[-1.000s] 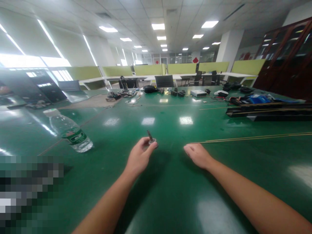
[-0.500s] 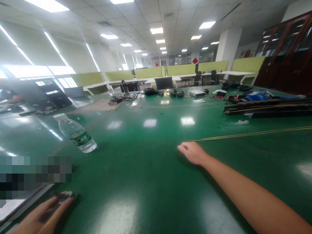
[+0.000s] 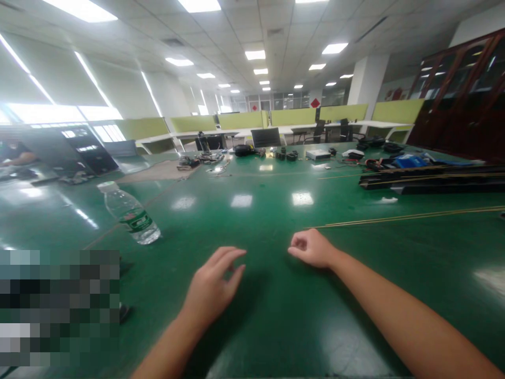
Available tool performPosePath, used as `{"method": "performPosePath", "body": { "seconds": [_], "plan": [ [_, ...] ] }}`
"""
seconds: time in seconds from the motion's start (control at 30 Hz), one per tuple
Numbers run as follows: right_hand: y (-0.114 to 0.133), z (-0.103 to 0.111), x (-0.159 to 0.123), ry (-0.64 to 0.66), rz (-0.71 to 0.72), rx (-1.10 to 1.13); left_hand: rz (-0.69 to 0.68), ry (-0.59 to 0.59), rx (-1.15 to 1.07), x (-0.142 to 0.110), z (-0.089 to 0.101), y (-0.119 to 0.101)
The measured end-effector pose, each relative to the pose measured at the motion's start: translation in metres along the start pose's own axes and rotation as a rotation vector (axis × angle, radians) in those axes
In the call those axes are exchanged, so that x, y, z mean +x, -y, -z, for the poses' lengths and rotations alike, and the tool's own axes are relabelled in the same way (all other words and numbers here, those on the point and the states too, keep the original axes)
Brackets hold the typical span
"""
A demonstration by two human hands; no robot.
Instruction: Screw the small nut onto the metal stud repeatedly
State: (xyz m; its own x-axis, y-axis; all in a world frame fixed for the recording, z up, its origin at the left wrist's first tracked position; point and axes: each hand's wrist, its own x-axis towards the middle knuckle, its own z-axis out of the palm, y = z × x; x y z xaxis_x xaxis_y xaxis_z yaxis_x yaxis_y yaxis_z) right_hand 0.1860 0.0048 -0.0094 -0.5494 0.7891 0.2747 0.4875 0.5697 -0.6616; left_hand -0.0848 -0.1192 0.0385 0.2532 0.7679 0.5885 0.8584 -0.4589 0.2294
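Green table [image 3: 272, 326] fills most of the view. Cabinet [image 3: 465, 100] at right: doors shut, glass too dark to read contents. Long black channels [image 3: 442, 188] on the table at right; thin rods lie across them. Two more thin rods [image 3: 386, 219] lie apart, nearer, their ends just beyond the right hand [image 3: 313, 248]; contact cannot be told. Bottle [image 3: 133, 216]: capped, clear, green label; fill level cannot be made out.

Change: half a second ago the left hand [image 3: 211, 287] is at lower left gripping a small metal part; now it is back mid-table, thumb and fingers parted, nothing between them. Judged free for another pick-up. Right hand keeps its place: fingers curled in, thumb near them; whether anything sits inside cannot be told.

A small dark object [image 3: 125, 312] shows beside the blurred patch at lower left; possibly the metal part, unconfirmed.
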Motion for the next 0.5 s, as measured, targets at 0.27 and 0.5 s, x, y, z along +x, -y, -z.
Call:
{"method": "performPosePath", "body": {
  "seconds": [0.27, 0.5],
  "plan": [
    [0.003, 0.006, -0.003, 0.059, 0.140, 0.082, -0.301, 0.350, -0.027, 0.071, -0.085, -0.049],
    [0.001, 0.007, -0.002, 0.103, 0.074, 0.168, -0.161, 0.281, -0.080, 0.060, -0.073, -0.033]
  ]
}}
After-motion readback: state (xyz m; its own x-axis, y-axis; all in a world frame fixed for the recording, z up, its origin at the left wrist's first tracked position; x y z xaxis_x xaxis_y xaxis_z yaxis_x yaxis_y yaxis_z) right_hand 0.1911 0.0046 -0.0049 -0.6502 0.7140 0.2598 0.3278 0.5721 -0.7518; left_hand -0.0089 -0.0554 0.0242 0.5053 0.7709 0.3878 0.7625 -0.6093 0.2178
